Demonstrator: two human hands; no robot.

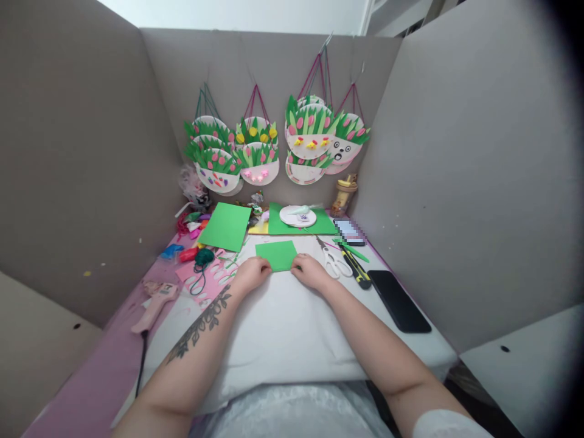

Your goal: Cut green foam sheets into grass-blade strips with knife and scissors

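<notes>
Left hand: our left hand [252, 274] rests at the middle of the frame, fingers curled down onto the near left corner of the green paper [276, 255]; we see it pressing the sheet, not closed around it.
Right hand: our right hand [311, 272] sits just beside, fingertips on the near right corner of the same sheet, likewise laid flat upon it.
Green paper: a small square lying flat on the white bench [283, 328], between both hands, at frame centre.
Scissors: white-handled scissors [331, 260] lie just right of our right hand, apart from it.
Cutter: a black and yellow cutter [356, 270] lies beside the scissors, further right.
Phone: a black phone [399, 300] lies flat at the right edge of the bench.
Larger sheets: a green sheet [225, 226] lies upper left of the paper; another carries a white paper plate [298, 215].
Glue gun: a pink glue gun [154, 301] lies at lower left.
Wall: finished plate crafts [274, 146] hang on the grey partition in the upper centre.
</notes>
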